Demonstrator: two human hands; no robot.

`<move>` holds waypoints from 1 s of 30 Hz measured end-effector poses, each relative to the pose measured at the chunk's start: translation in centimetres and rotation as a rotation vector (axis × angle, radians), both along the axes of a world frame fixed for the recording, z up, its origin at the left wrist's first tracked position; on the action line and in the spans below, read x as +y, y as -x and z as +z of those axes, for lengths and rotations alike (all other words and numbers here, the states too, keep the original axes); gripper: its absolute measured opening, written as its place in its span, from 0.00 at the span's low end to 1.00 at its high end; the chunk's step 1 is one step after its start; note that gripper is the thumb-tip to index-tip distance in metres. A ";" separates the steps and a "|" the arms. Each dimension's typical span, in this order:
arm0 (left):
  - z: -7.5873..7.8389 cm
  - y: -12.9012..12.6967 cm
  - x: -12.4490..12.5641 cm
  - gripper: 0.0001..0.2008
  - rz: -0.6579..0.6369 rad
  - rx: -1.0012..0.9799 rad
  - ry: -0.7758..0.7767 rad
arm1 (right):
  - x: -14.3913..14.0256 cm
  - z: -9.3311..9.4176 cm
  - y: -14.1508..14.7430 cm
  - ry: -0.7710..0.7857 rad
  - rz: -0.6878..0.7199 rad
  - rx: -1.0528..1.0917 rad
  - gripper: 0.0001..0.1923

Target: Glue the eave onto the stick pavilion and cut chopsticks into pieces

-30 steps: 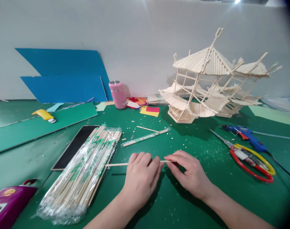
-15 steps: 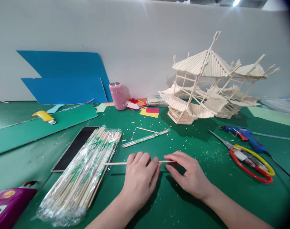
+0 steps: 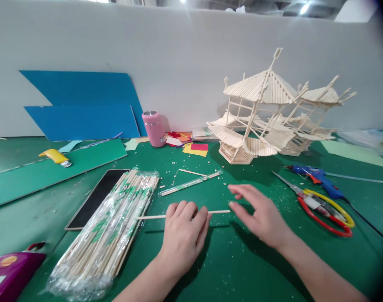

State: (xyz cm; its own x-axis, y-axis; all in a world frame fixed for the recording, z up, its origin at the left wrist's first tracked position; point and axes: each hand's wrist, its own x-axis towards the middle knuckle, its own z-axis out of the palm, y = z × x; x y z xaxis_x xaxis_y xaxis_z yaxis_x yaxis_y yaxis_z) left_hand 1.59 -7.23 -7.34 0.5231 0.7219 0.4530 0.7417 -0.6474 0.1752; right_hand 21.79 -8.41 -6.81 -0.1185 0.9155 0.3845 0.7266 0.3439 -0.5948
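My left hand (image 3: 185, 228) is closed around the middle of a thin wooden chopstick (image 3: 220, 212), held level a little above the green table. Both ends of the stick show, one on each side of the fist. Just off its right end is my right hand (image 3: 262, 216), with thumb and fingers apart and nothing between them. Beyond the hands lies a wrapped pair of chopsticks (image 3: 191, 183), with a loose thin stick (image 3: 192, 172) beside it. A clear bag of wrapped chopsticks (image 3: 112, 226) lies left of my left hand.
Scissors (image 3: 320, 209) and a blue glue gun (image 3: 319, 178) lie at right. A pavilion model of sticks (image 3: 262, 121) stands behind. Around the left are a phone (image 3: 92, 199), a yellow cutter (image 3: 55, 157), a purple tape measure (image 3: 15, 270) and a pink flask (image 3: 153, 130).
My right hand has let go of the chopstick's right end and moved right, its fingers spreading. My left hand keeps its hold. The view has shifted slightly.
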 end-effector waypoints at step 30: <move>2.2 0.1 0.1 0.12 -0.012 -0.991 1.059 | -6.2 -1.0 -7.9 0.398 -0.241 0.150 0.23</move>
State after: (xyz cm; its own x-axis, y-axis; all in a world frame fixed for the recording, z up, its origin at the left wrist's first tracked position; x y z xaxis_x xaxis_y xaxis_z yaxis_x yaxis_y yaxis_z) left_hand 1.44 -7.14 -5.11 0.3266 0.9390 -0.1075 0.0298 0.1034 0.9942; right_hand 29.68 -14.57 -7.84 0.1450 0.9894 -0.0042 0.6538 -0.0990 -0.7502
